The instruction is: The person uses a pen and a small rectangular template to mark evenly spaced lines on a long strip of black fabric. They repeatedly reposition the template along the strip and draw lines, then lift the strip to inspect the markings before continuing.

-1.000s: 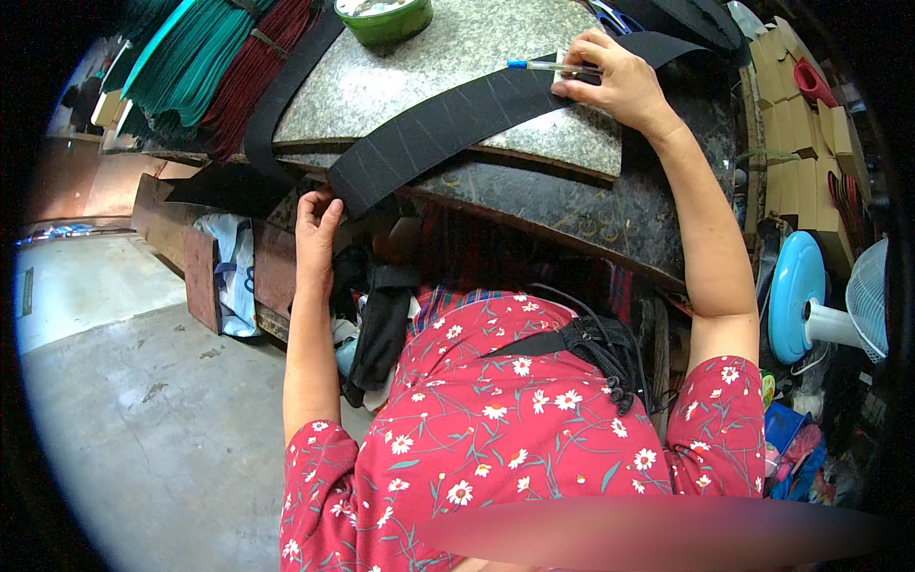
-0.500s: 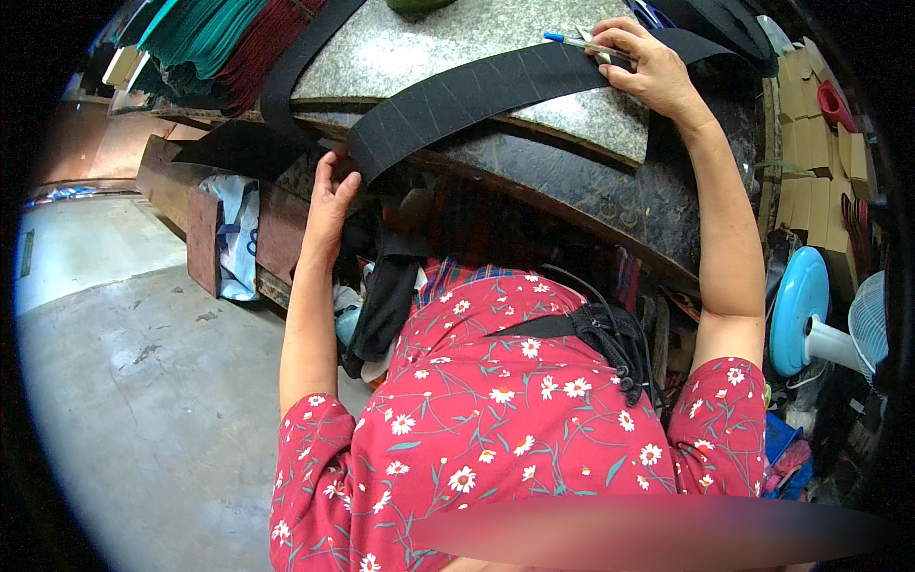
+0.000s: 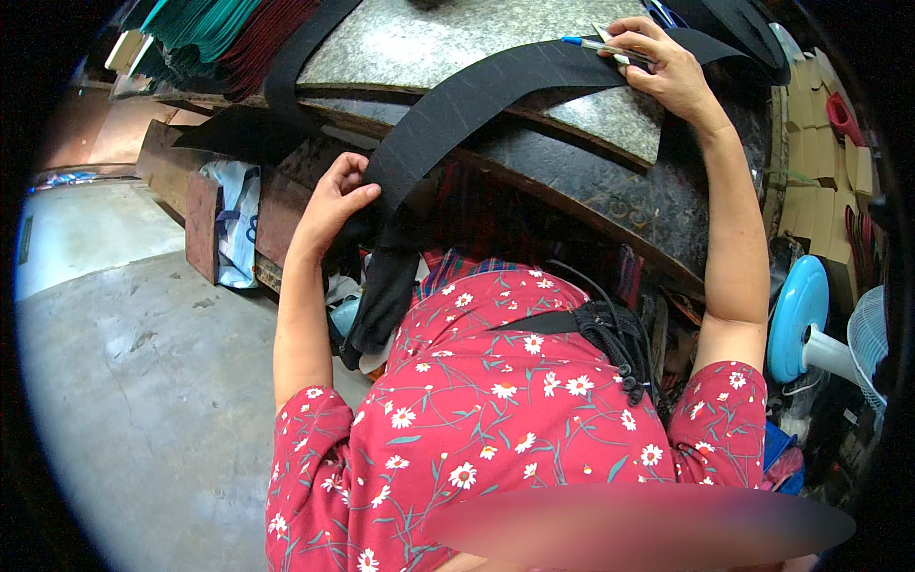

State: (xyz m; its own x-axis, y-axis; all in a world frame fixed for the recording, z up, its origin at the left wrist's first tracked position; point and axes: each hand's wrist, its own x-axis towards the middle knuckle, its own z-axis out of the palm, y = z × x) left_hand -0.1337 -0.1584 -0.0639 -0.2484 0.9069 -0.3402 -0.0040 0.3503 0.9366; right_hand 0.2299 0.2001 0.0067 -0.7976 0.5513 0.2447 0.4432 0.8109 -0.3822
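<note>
A long black fabric strip [image 3: 477, 100] with faint pale cross lines curves over the grey speckled board [image 3: 391, 43] and drops past the table's front edge. My left hand [image 3: 332, 205] pinches the strip's edge at that hanging left part, thumb and fingers bent. At the board's right side, my right hand [image 3: 667, 76] rests over the strip, its fingers closed on a clear pen with a blue end [image 3: 583, 43]. A small white piece [image 3: 604, 34] also shows by those fingers; I cannot make out what it is.
Teal and dark red folded bundles [image 3: 205, 38] lie at the far left. A blue and white fan [image 3: 801, 319] stands at right, near stacked cream boxes [image 3: 815, 200]. A wooden drawer [image 3: 202, 224] with a pale plastic bag [image 3: 238, 224] juts out left.
The strip's hanging part has shifted right, and my left hand has turned its fingers inward toward it. In the picture, my right hand sits slightly further right, still with the pen.
</note>
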